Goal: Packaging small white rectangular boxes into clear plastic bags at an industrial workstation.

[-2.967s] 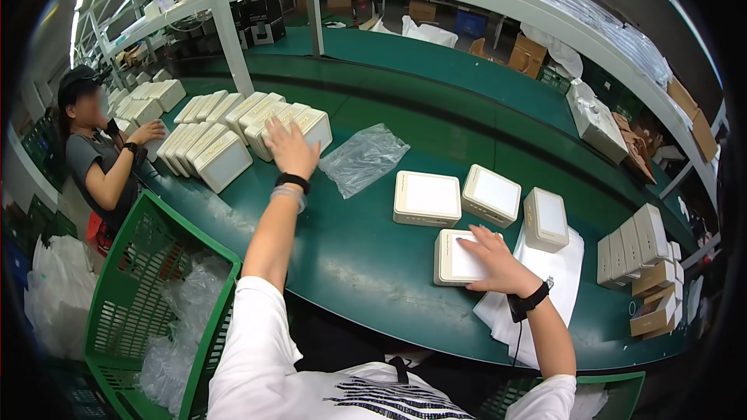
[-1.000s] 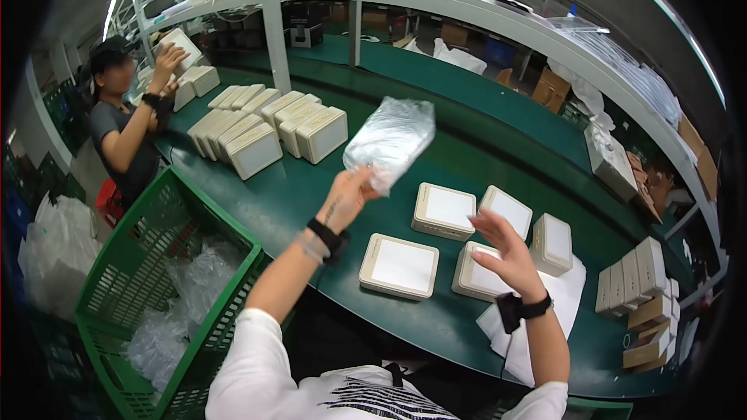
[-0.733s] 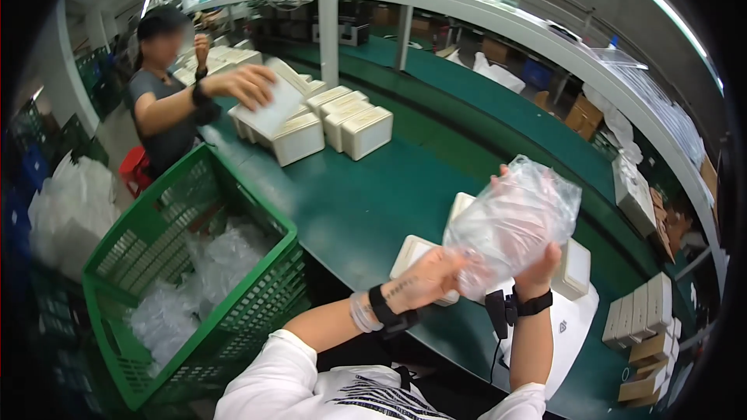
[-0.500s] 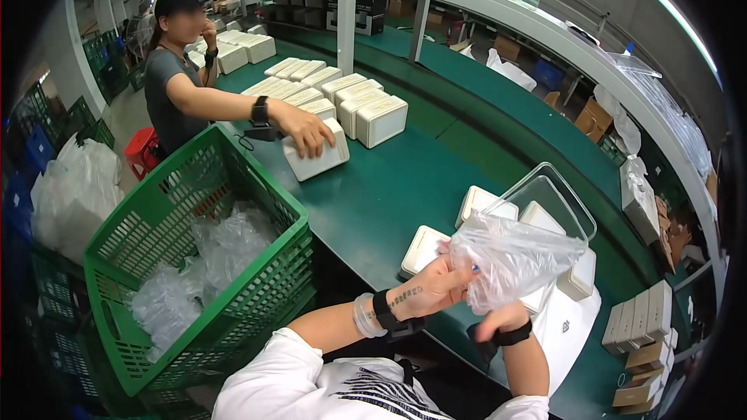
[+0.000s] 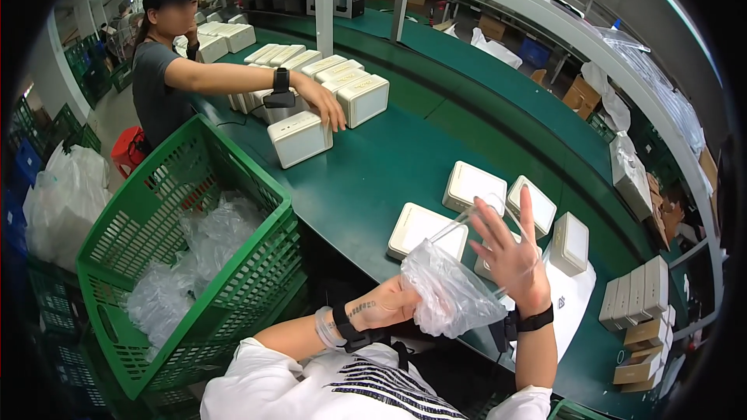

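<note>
While the left hand stays pinched on the crumpled bag, right of the crate, the right hand, farther right of the crate, has its fingers spread apart at a clear cover sticking out of the bag. Whether its palm touches the cover, I cannot tell. To do this well, the left hand should probably grip film alone, away from the stiff rim, and the right take the cover by its edges, lest it bend or smudge. Both seem best kept above the surface and off the white boxes, right of the crate. Beyond the crate, a co-worker's hand is at another box.
</note>
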`<state>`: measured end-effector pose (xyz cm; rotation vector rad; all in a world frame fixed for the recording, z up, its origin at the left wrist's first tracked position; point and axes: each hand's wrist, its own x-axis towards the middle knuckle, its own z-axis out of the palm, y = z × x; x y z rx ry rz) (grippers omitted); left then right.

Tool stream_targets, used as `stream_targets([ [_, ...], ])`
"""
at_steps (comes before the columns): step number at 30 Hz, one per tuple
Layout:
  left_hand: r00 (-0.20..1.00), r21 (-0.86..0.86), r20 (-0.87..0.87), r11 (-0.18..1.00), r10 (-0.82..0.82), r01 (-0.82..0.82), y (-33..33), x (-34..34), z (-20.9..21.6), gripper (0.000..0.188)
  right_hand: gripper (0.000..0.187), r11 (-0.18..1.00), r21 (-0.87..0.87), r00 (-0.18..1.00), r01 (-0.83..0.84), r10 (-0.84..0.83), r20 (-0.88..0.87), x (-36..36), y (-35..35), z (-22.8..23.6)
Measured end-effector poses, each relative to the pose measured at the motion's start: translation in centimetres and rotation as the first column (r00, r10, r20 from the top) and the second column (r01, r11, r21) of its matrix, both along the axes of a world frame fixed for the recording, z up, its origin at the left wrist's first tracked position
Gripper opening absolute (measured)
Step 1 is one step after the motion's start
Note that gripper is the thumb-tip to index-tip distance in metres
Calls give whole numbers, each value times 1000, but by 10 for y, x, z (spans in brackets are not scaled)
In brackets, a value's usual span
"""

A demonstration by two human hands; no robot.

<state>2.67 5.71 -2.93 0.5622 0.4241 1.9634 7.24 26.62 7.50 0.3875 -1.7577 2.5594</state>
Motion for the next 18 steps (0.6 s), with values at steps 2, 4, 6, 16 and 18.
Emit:
stream_targets([
  [2, 999, -2, 34, 1000, -29, 29, -5, 5, 5, 38, 151, 996, -47, 997, 73, -73, 8, -1, -7, 1],
  [4, 1000, -81, 16, 997, -6, 8, -8, 6, -3, 36, 143, 998, -47, 996, 32, -35, -81, -1, -14, 2],
  [6, 998, -235, -30, 970, 56, -61, -16, 7, -10, 31, 139, 999, -50, 992, -14, 8, -125, -3, -18, 2],
  [16, 618, -582, -744, 208, 255, -787, -203, -63, 97, 12, 128, 840, -324, 874, 435, -480, -71, 1, 19, 14],
  [18, 611, -611, -778, 46, 148, -790, -272, -89, 83, 12, 128, 830, -339, 872, 443, -487, -51, 2, 24, 8],
])
